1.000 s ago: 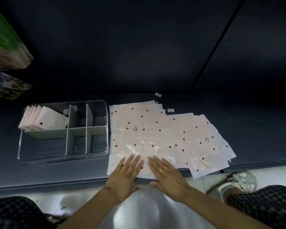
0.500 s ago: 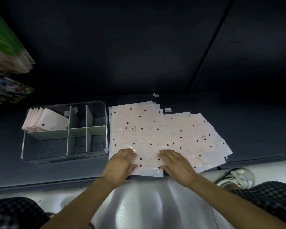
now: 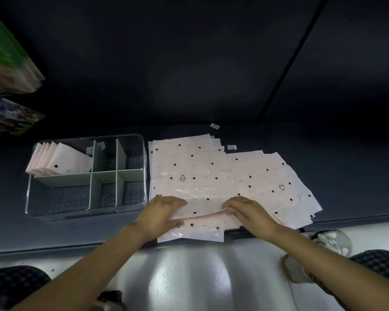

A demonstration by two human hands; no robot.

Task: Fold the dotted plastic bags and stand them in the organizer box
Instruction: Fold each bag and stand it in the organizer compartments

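A loose pile of pale pink dotted plastic bags (image 3: 190,167) lies flat on the dark surface, fanning out to the right. My left hand (image 3: 160,215) and my right hand (image 3: 248,211) both grip the near edge of the top bag (image 3: 200,215), thumbs under it and fingers curled over, and that edge is lifted off the pile. To the left stands the clear organizer box (image 3: 85,212) with grey dividers. Several folded dotted bags (image 3: 58,162) stand upright in its far left compartment.
The dark surface ends in a front edge (image 3: 54,249) just below my hands. Two small white labels (image 3: 231,147) lie behind the pile. Green and colourful packages (image 3: 7,63) hang at the upper left. A sandalled foot (image 3: 319,254) shows at the lower right.
My hands went from lying flat on the top bag to curling round its near edge. That edge has now risen off the pile and the bag has slid toward me.
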